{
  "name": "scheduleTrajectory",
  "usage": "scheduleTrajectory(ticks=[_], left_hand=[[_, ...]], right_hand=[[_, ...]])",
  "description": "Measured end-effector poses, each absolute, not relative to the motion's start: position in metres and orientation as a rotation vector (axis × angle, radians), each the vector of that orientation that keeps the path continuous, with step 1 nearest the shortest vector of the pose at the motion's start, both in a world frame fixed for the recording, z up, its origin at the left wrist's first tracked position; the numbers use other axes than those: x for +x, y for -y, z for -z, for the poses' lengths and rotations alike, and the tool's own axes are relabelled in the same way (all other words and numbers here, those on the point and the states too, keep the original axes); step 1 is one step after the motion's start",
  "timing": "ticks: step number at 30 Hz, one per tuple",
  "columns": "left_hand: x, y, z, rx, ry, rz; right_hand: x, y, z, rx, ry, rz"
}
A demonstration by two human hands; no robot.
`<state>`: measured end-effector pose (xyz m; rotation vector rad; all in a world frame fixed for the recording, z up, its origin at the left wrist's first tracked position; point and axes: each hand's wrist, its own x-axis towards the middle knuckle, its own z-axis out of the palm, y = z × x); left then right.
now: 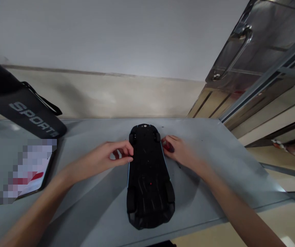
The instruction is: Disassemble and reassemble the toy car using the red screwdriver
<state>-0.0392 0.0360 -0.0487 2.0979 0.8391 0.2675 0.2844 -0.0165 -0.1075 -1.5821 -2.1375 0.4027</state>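
Note:
A toy car (pixel 147 168) lies upside down on the grey table, its black underside and wheels facing up and a thin light-blue edge showing along its sides. At the car's left side is my left hand (pixel 115 154), fingers curled and thumb and fingertips close together at the car's edge. My right hand (pixel 176 149) is closed beside the car's right edge, around a small dark red thing (pixel 169 147) mostly hidden by the fingers. What that thing is, I cannot tell.
A black bottle (pixel 31 109) marked SPORT stands at the back left. Near it a phone (pixel 31 175) with a lit screen lies on the table (pixel 85 209). Behind is a wall (pixel 126 92). To the right are a metal door with a handle (pixel 236 58) and a metal frame (pixel 265 75).

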Motion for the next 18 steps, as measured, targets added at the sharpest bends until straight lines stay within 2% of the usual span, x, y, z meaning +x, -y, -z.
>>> scheduleTrajectory(ticks=[9,14,18], left_hand=[[-0.041,-0.031,0.044,2.085,-0.831,-0.302],[-0.043,-0.035,0.052,2.082,-0.833,-0.437],[-0.035,-0.035,0.069,2.026,-1.052,-0.712]], right_hand=[[0.293,0.02,0.093,-1.543,2.026,-0.444],[0.3,0.021,0.037,-1.456,1.716,-0.461],[0.267,0.027,-0.015,-1.352,1.828,-0.481]])
